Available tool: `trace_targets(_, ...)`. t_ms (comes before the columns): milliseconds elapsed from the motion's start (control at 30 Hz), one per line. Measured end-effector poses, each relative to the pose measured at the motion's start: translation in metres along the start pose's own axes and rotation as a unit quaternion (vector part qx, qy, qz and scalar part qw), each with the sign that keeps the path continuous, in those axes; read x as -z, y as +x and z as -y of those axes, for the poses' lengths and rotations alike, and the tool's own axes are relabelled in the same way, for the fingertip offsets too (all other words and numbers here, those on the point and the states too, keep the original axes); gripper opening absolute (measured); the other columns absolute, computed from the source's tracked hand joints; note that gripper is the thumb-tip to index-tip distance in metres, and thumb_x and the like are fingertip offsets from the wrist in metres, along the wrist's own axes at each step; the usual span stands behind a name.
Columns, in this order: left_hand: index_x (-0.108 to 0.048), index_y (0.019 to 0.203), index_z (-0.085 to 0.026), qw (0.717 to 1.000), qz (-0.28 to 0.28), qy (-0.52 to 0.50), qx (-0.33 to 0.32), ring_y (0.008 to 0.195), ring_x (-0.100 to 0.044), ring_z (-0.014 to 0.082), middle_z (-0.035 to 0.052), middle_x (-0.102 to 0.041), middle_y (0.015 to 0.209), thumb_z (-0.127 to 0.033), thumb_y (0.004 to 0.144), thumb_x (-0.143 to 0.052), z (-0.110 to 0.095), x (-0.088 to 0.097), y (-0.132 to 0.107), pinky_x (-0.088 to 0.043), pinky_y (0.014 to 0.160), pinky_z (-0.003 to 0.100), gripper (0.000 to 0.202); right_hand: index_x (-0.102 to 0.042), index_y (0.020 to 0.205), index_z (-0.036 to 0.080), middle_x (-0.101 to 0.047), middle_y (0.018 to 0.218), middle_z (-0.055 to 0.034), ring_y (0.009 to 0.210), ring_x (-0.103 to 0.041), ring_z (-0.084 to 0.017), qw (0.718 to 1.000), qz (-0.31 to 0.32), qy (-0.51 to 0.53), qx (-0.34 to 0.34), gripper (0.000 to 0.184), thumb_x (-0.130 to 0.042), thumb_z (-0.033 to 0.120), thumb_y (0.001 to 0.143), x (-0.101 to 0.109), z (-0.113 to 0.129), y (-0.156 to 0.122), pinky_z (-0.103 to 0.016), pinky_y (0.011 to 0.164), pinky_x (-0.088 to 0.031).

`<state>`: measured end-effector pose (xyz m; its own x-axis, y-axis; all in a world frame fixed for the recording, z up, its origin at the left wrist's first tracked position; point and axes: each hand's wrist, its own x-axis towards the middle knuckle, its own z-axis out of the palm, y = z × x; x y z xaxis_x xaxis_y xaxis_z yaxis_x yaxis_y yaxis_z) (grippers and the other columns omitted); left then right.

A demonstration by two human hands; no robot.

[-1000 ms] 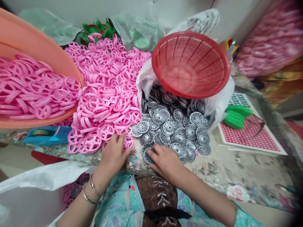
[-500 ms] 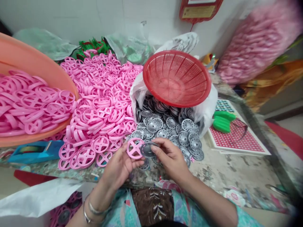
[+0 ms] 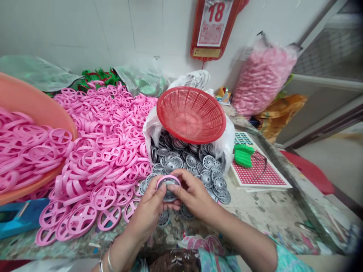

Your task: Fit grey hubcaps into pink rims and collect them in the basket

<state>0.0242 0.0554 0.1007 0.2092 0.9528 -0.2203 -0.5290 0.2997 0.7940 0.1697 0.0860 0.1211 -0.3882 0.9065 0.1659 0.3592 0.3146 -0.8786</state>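
Between both hands is a pink plastic wheel [image 3: 169, 177] with a grey disc [image 3: 170, 195] lying inside its rim. My left hand [image 3: 149, 211] grips it from the left, thumb on the disc's face. From the other side my right hand [image 3: 195, 194] grips the same wheel, its thumb also on the disc. Whether the disc sits fully down in the rim I cannot tell. Loose grey discs [image 3: 209, 177] spill from a white plastic bag [image 3: 228, 145] just behind my hands. A heap of pink wheels [image 3: 104, 139] covers the table to the left.
A red mesh basket [image 3: 193, 113] rests tilted on the bag. An orange tub [image 3: 36, 107] of pink wheels and a blue tape dispenser [image 3: 24, 217] are at left. To the right, a green plastic piece [image 3: 244, 155] lies on printed sheets [image 3: 262, 173]. A wall calendar [image 3: 212, 30] hangs behind.
The pink wheel and grey disc, held side by side before, are now together, disc within the rim. My hands have come closer together. The view has shifted upward and to the right.
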Motion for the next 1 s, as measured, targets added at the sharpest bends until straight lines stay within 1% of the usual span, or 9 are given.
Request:
trace_targets(167,-0.054,0.107,-0.022,0.999,-0.031,0.038,-0.015,0.056,-0.064,0.0145,0.0008,-0.065,0.082,-0.044,0.080,-0.061,0.005,0.002,0.004,-0.054,0.052,0.029,0.036,-0.058,0.098,0.021,-0.061,0.078,0.0012,0.069,-0.055,-0.012,0.998,0.011,-0.067,0.016,0.016,-0.051,0.033,0.090,0.002,0.008,0.003,-0.023,0.062,-0.041)
trace_targets(267,-0.044,0.124,-0.023,0.995,-0.052,0.085,-0.025,0.061,-0.066,0.0160,0.0040,-0.067,0.089,-0.048,0.081,-0.058,0.005,0.004,0.002,-0.055,0.058,0.032,0.051,-0.058,0.101,0.022,-0.063,0.083,0.0011,0.073,-0.058,-0.012,0.996,0.005,-0.068,0.057,0.014,-0.051,0.030,0.091,0.010,0.012,0.013,-0.024,0.066,-0.044)
trace_targets(367,-0.032,0.137,-0.026,0.978,-0.070,0.188,-0.052,0.077,-0.067,0.0179,0.0084,-0.066,0.104,-0.047,0.083,-0.056,0.004,0.014,-0.002,-0.055,0.073,0.036,0.063,-0.056,0.105,0.022,-0.063,0.096,-0.0020,0.085,-0.059,-0.015,0.975,-0.142,-0.116,0.122,0.016,-0.052,0.028,0.090,0.037,0.008,0.042,-0.028,0.076,-0.046)
trace_targets(433,-0.043,0.131,-0.025,0.945,-0.092,0.300,-0.092,0.090,-0.065,0.0199,0.0092,-0.064,0.110,-0.044,0.084,-0.056,0.003,0.028,-0.006,-0.052,0.081,0.038,0.053,-0.055,0.109,0.021,-0.062,0.096,-0.0042,0.086,-0.058,-0.017,0.934,-0.268,-0.187,0.142,0.020,-0.050,0.027,0.090,0.062,0.000,0.066,-0.032,0.078,-0.046)
trace_targets(500,-0.058,0.117,-0.023,0.887,-0.115,0.424,-0.138,0.100,-0.062,0.0214,0.0081,-0.065,0.109,-0.039,0.086,-0.053,0.003,0.045,-0.010,-0.048,0.088,0.038,0.035,-0.055,0.111,0.020,-0.061,0.102,-0.0069,0.092,-0.057,-0.019,0.902,-0.306,-0.267,0.150,0.022,-0.047,0.025,0.091,0.084,-0.011,0.087,-0.037,0.083,-0.046)
trace_targets(667,-0.065,0.107,-0.020,0.740,-0.139,0.622,-0.214,0.098,-0.061,0.0212,0.0075,-0.067,0.103,-0.030,0.089,-0.046,0.001,0.084,-0.023,-0.046,0.087,0.036,0.028,-0.051,0.125,0.020,-0.053,0.120,-0.0130,0.111,-0.050,-0.027,0.873,-0.253,-0.380,0.169,0.038,-0.051,0.027,0.087,0.089,-0.020,0.088,-0.044,0.090,-0.043)
trace_targets(733,-0.065,0.107,-0.019,0.700,-0.146,0.671,-0.197,0.091,-0.062,0.0208,0.0074,-0.066,0.099,-0.027,0.090,-0.043,0.002,0.092,-0.028,-0.047,0.080,0.035,0.029,-0.054,0.121,0.020,-0.055,0.118,-0.0121,0.110,-0.050,-0.026,0.875,-0.221,-0.383,0.197,0.033,-0.048,0.025,0.089,0.069,-0.017,0.068,-0.043,0.091,-0.041)
trace_targets(900,-0.066,0.106,-0.019,0.602,-0.124,0.783,-0.092,0.087,-0.060,0.0241,0.0079,-0.063,0.089,-0.024,0.090,-0.039,0.005,0.090,-0.035,-0.046,0.075,0.036,0.031,-0.064,0.103,0.021,-0.064,0.092,-0.0067,0.087,-0.053,-0.021,0.901,0.074,-0.380,0.197,0.022,-0.046,0.021,0.091,0.005,-0.024,0.021,-0.035,0.077,-0.040)
trace_targets(1000,-0.065,0.098,-0.019,0.562,-0.105,0.820,-0.032,0.086,-0.058,0.0265,0.0081,-0.060,0.087,-0.027,0.087,-0.047,0.004,0.080,-0.039,-0.044,0.074,0.038,0.023,-0.062,0.109,0.019,-0.063,0.101,-0.0092,0.090,-0.051,-0.022,0.887,0.118,-0.409,0.179,0.023,-0.047,0.022,0.091,-0.025,-0.030,0.016,-0.036,0.076,-0.039)
